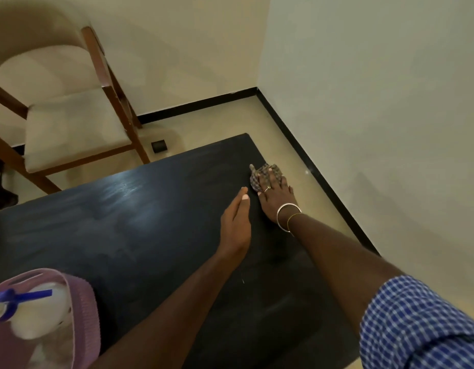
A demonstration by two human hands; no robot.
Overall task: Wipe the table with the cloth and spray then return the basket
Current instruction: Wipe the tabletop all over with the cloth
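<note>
My right hand (275,196) presses a small checked cloth (257,174) flat on the black table (124,230), near the table's far right edge. A ring and two bangles show on that hand and wrist. My left hand (236,225) lies just to its left, fingers together and straight, empty, resting on or just over the tabletop. A pink ribbed basket (84,302) sits at the table's near left corner. Inside it lies a white spray bottle (39,315) with a blue trigger head.
A wooden chair (71,129) with a cream cushion stands beyond the table's far left edge. White walls with a black skirting (310,166) meet in a corner to the right, leaving a narrow strip of floor. A small black block (158,146) lies on the floor.
</note>
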